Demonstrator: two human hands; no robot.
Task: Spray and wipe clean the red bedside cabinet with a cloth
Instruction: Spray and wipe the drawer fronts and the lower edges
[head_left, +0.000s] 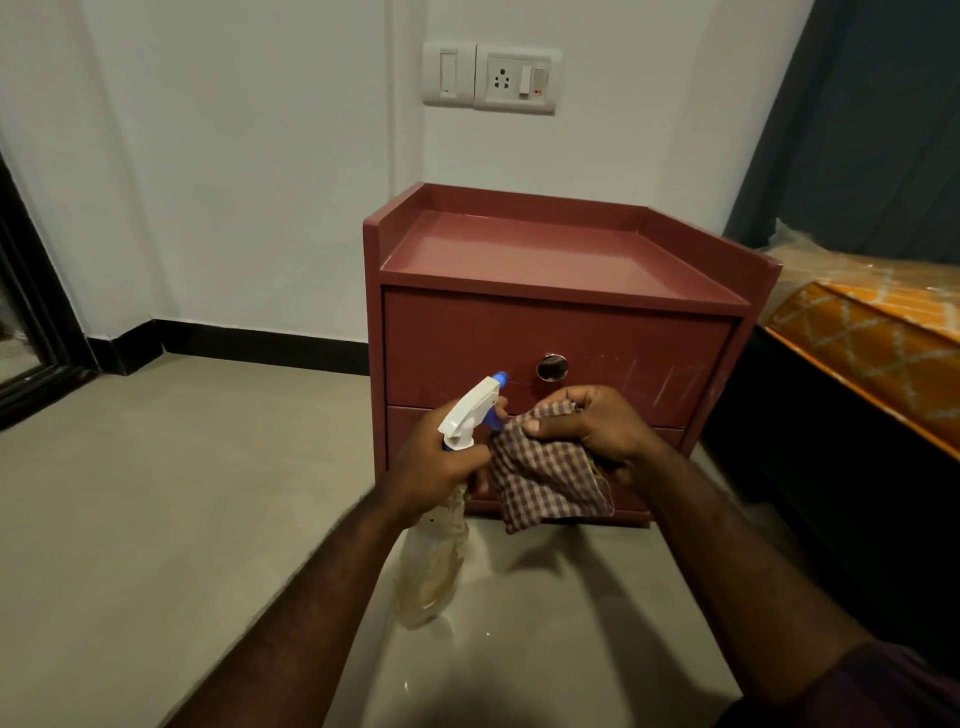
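Red bedside cabinet (545, 260) stood on the floor against the wall, frame centre. Checked cloth (545, 478) hung before its lower drawer at 6 o'clock, pinched between thumb and curled fingers of right hand (597, 426). At the cloth's 9 o'clock, left hand (431, 467) had its fingers wrapped round the neck of the spray bottle (431, 561). Bed (883, 332) at 3 o'clock; wall socket (514, 78) at 12.

Open floor (156, 493) lies left of the cabinet (550, 332); the bed (872, 338) crowds its right side.
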